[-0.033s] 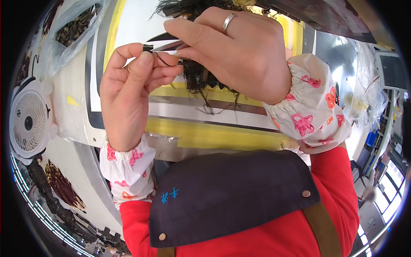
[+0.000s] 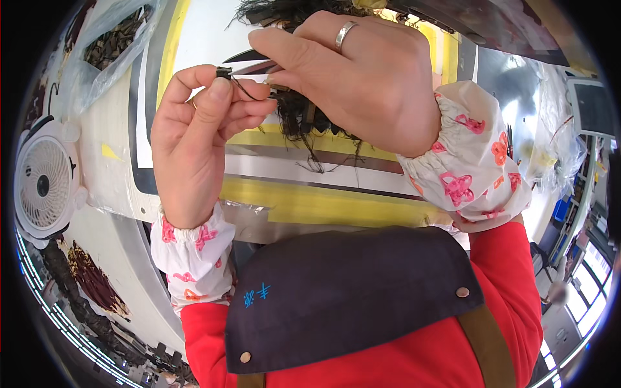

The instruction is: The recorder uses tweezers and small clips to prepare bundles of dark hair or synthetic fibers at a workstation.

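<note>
My left hand pinches a small dark piece, which looks like a short fabric tab, between thumb and forefinger. A thin dark thread trails from it across the fingers. Just to the right, my right hand, with a ring on one finger, is closed on thread snips. Their two pointed blades are slightly apart and aim left, close to the piece; whether they touch it I cannot tell. Most of the snips is hidden in the palm. Beneath my right hand lies a tangled heap of dark threads and pieces.
The heap rests on a white work surface edged with yellow tape. A clear plastic bag of dark pieces lies at the far left. Nearer on the left stands a white fan. A dark machine part overhangs the far right.
Both hands stay almost where they were. The snips' lower blade has turned slightly and looks darker now. The small piece remains in my left fingers.
</note>
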The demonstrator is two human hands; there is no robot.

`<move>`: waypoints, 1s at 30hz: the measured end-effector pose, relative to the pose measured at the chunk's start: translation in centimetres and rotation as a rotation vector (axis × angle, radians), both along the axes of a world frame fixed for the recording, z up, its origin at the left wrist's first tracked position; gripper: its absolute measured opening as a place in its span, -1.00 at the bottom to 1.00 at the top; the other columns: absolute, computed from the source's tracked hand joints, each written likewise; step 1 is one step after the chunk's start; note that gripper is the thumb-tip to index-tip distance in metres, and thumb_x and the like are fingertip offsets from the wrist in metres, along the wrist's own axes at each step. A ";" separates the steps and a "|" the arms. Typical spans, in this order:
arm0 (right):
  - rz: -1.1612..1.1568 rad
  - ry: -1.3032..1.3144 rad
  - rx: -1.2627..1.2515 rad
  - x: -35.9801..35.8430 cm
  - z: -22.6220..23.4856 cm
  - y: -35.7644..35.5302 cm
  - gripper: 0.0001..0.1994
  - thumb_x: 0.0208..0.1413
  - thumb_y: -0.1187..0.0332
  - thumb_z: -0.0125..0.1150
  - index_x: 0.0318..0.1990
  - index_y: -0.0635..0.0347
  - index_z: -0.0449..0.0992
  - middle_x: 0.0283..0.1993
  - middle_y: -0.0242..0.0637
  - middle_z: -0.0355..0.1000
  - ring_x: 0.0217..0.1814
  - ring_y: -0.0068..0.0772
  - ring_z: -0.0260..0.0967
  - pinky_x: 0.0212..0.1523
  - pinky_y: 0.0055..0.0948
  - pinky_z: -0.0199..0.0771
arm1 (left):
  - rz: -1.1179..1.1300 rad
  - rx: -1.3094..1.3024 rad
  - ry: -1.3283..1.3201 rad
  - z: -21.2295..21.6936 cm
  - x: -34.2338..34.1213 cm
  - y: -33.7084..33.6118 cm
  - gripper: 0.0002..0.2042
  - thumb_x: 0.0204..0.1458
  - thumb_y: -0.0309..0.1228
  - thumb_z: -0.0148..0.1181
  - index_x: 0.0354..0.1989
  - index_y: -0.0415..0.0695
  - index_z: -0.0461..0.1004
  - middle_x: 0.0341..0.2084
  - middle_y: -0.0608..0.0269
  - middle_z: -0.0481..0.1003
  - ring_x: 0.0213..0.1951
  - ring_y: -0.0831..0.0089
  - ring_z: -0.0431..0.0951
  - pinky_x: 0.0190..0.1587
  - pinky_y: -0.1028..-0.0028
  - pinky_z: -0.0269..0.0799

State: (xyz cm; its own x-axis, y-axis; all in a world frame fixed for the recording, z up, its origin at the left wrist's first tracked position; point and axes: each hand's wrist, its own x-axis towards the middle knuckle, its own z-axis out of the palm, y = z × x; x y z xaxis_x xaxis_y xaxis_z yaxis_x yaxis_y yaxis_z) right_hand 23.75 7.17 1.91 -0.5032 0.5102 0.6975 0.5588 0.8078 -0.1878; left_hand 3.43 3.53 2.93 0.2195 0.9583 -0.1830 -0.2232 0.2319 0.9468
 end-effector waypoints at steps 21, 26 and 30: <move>-0.032 0.061 0.095 -1.8 -1.0 -0.5 -0.79 -0.31 0.33 0.13 -0.42 0.13 0.42 -0.61 -0.45 0.24 -0.60 -0.49 0.33 -0.64 -0.50 0.28 | -0.019 -0.043 -0.139 -0.9 -0.5 0.1 -0.86 0.14 -0.44 -0.03 -0.19 -0.21 0.31 -0.38 0.02 0.51 -0.35 0.30 0.58 -0.29 0.51 0.52; -0.049 -0.009 0.064 -1.7 -0.3 -0.8 -0.78 -0.33 0.32 0.14 -0.43 0.15 0.42 -0.62 -0.42 0.25 -0.59 -0.48 0.34 -0.63 -0.48 0.30 | -0.019 -0.027 -0.151 -1.0 -0.5 -0.1 -0.88 0.13 -0.46 -0.02 -0.20 -0.21 0.32 -0.37 0.01 0.51 -0.35 0.30 0.58 -0.26 0.50 0.52; -0.025 -0.024 0.042 -1.4 -0.5 -0.9 -0.79 -0.32 0.32 0.14 -0.44 0.15 0.41 -0.61 -0.41 0.27 -0.58 -0.47 0.35 -0.63 -0.47 0.30 | -0.027 -0.027 -0.134 -1.0 -0.3 0.1 -0.88 0.13 -0.47 -0.02 -0.20 -0.21 0.32 -0.37 0.01 0.51 -0.35 0.30 0.58 -0.26 0.50 0.52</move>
